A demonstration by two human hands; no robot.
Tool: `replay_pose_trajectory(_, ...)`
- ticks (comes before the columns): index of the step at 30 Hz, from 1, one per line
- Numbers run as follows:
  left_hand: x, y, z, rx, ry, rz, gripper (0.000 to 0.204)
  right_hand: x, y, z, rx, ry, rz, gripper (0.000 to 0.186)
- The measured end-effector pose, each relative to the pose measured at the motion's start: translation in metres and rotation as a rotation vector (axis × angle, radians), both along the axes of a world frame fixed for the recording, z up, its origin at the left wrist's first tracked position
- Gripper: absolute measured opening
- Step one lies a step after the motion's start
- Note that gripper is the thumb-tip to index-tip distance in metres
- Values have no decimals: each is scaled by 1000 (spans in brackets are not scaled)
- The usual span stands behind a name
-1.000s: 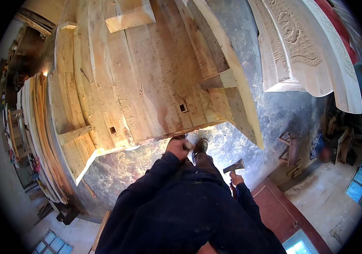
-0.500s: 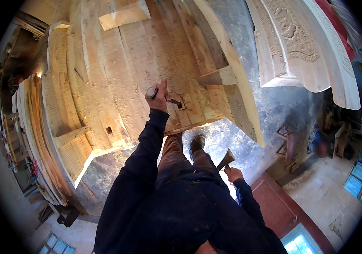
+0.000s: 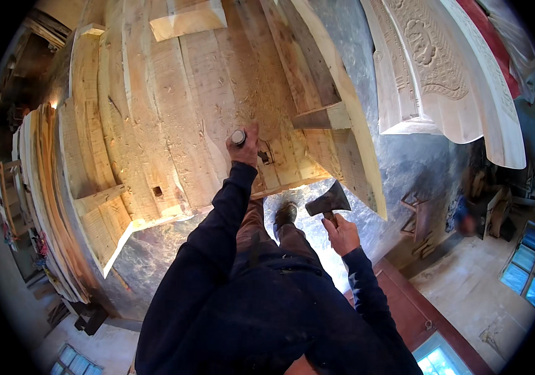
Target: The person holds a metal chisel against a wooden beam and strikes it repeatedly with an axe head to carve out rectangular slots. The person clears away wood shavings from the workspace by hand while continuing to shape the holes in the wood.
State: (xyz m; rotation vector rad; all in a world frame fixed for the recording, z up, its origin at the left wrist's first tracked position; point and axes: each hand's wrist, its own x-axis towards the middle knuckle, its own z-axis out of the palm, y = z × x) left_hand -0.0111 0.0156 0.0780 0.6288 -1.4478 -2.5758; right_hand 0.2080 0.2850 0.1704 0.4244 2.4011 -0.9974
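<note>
My left hand is wrapped round a chisel. The round butt of its handle points up at me, while the hand covers the blade. Just right of that fist is a small square hole cut in the wooden panel, which is made of joined planks. Wood chips lie scattered around it. My right hand, closed round a short handle, holds a hatchet off to the right, past the panel's near edge. Its dark, flared head is raised above the floor.
Another square hole lies further left in the panel. Thick side rails and a wood block rise from it. Stacked boards stand at left. A carved panel is at far right, and a red door at lower right.
My right hand has lifted the hatchet up toward the panel, its head turned to show broadside. The chisel in my left hand has tipped more upright, its blade no longer showing at the hole.
</note>
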Motion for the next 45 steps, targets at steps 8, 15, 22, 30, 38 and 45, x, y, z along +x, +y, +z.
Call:
replay_pose_trajectory(8,3,-4,-36,8,13,-14,30,-39,-11,44,-164,-16,-127,31)
replay_pose_trajectory(15,-1,32,-32,-521,67,-149,29,-136,-48,119,-510,259,-103,22)
replay_pose_trajectory(22,-5,16,-41,-517,40,-255,23,-225,-113,134,-379,830,8,27)
replay_pose_trajectory(30,20,9,-41,-583,229,-291,9,-198,-105,86,32,492,429,38)
replay_pose_trajectory(38,8,10,-25,-393,132,-381,17,-190,-110,93,-55,694,250,30)
replay_pose_trajectory(45,-23,9,-13,-584,-110,-404,27,-130,-70,45,-69,300,76,39)
